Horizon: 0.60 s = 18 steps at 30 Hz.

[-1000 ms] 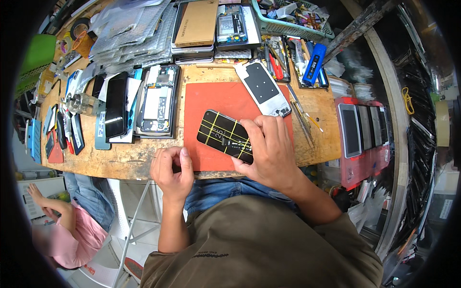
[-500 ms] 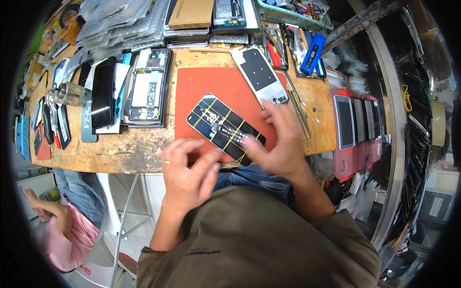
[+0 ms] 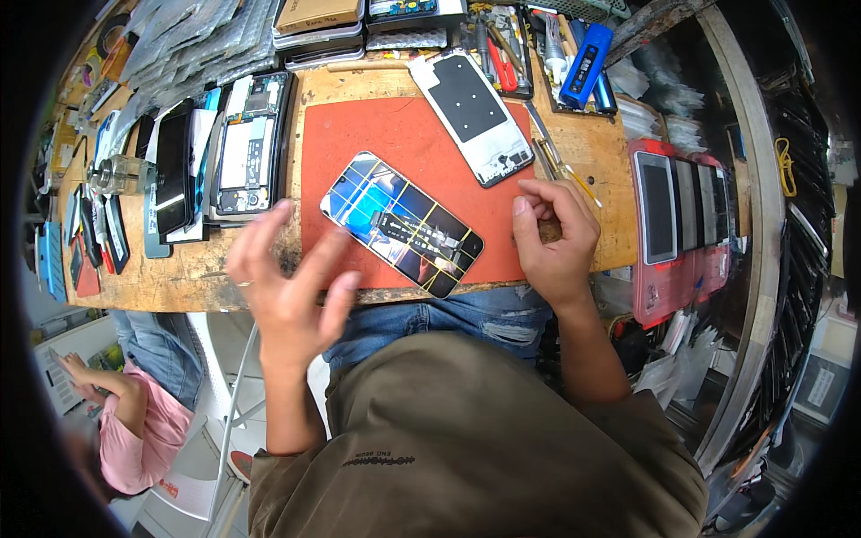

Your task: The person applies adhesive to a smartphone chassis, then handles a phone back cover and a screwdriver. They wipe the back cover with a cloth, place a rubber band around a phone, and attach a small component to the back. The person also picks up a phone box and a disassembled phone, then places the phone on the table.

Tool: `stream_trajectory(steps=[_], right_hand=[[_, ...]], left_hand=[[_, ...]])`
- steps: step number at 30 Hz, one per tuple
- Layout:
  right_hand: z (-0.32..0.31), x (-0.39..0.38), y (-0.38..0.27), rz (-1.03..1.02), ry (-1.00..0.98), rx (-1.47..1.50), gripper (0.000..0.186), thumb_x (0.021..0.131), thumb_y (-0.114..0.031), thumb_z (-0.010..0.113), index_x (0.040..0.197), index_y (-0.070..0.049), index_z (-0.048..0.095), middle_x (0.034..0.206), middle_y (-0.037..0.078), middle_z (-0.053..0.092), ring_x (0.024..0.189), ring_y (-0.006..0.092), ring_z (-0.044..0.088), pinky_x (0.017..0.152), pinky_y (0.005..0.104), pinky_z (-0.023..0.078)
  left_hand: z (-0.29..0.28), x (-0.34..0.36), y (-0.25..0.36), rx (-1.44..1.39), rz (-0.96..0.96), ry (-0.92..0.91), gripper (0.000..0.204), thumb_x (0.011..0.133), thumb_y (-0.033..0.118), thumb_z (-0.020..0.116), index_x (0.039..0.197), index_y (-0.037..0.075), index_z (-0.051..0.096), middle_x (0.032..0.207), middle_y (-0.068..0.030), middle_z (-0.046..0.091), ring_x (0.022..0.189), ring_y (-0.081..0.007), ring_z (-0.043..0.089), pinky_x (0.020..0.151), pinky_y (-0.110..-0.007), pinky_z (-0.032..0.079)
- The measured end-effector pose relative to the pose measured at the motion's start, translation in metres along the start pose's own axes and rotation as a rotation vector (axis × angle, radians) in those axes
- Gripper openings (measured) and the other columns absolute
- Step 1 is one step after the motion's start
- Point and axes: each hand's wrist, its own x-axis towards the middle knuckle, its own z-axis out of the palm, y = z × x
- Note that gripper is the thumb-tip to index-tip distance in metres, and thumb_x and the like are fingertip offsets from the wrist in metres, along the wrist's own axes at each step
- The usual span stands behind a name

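On the red mat [image 3: 359,125] lies a phone [image 3: 354,199], tilted, with thin yellow bands crossing it and a bright blue area on its screen. A dark printed strip shows across its lower half. My left hand [image 3: 291,291], slightly blurred, hovers by the phone's left edge with its fingers spread and nothing in them. To the right of the phone my right hand [image 3: 560,238] is held loosely curled, thumb and forefinger apart, with nothing visible between them. Just beyond it rests a pale phone panel with a black middle [image 3: 466,103], partly off the mat.
An opened phone [image 3: 242,152] and a dark phone [image 3: 174,166] lie at the left. Thin tools [image 3: 560,161] lie right of the panel, near a blue device [image 3: 587,67]. Bubble-wrap packs [image 3: 184,54] are piled at the back. Another person's pink sleeve [image 3: 134,448] shows lower left.
Both hands have moved off the phone, the left one leftward and the right one to the right. The phone's screen now shows a bright blue area. The view has shifted slightly.
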Motion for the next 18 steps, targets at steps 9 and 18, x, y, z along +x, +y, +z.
stream_trajectory(steps=[9, 18], right_hand=[[0.001, -0.002, -0.001, -0.022, -0.017, 0.006, 0.014, 0.088, 0.004, 0.074, 0.101, 0.001, 0.071, 0.082, 0.009, 0.065, 0.068, 0.0183, 0.064, 0.061, 0.0311, 0.051], [0.002, -0.001, 0.0, -0.069, -0.047, -0.037, 0.016, 0.085, 0.004, 0.075, 0.099, 0.0, 0.07, 0.082, 0.009, 0.066, 0.069, 0.0236, 0.064, 0.063, 0.0364, 0.051]], left_hand=[[0.005, -0.008, 0.026, -0.174, 0.023, -0.047, 0.036, 0.084, 0.035, 0.076, 0.114, 0.016, 0.082, 0.14, -0.0163, 0.058, 0.128, -0.0361, 0.049, 0.111, -0.051, 0.036], [0.016, -0.002, 0.009, -0.111, -0.008, -0.053, 0.032, 0.087, 0.032, 0.075, 0.113, 0.014, 0.081, 0.141, -0.0177, 0.056, 0.129, -0.0373, 0.05, 0.113, -0.052, 0.034]])
